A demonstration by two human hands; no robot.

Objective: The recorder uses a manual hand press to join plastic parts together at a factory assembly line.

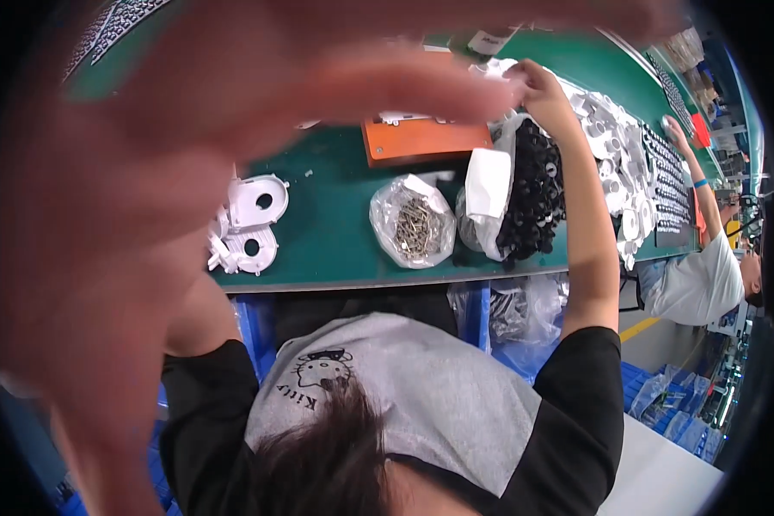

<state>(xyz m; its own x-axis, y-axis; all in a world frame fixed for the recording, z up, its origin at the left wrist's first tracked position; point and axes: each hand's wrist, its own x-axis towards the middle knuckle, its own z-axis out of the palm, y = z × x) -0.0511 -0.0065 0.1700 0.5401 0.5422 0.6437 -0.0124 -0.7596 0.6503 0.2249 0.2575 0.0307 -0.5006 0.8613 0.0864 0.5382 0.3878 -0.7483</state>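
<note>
A big blurred hand (129,198) fills the left and top of the head view, very close, its fingers stretching right. I cannot tell whether it is my left one. My left arm (205,314) comes out of a black sleeve and vanishes behind it. My right hand (542,90) reaches to the far side of the table, fingers bent together beside white parts; what lies in its fingertips is unclear. Near my left arm lies a white plastic housing (262,199) with round holes. In front of me are an open clear bag of screws (414,230) and a pile of black parts (533,189).
An orange tray (426,142) lies on the green table (318,232). A white packet (488,182) leans by the black parts. White plastic parts (623,163) spread rightward. A dark bottle (482,41) stands behind. Another person (701,275) works at far right; blue crates (675,404) stand below.
</note>
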